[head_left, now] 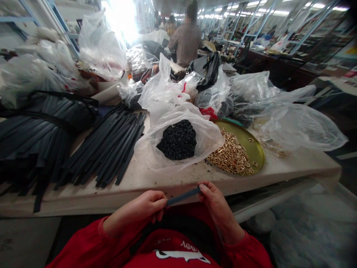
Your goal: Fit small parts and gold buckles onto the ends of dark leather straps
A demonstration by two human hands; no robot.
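A dark strap (183, 196) is stretched between my two hands, just in front of the table's near edge. My left hand (142, 208) pinches it between thumb and fingers on the left. At its right end, my right hand (214, 204) grips the tip. Beyond the hands, an open white plastic bag (145, 145) holds many small black loops (178, 139). To its right, a round gold-coloured tray (255, 143) carries a heap of small gold metal buckles (231, 154). Loose dark straps (111, 149) lie in a pile left of the bag.
A tied bundle of dark straps (36, 137) sits at the far left of the table (156, 184). Clear plastic bags (304, 126) crowd the back and right. A black handbag (208, 69) stands behind them. Farther off is another person (188, 42).
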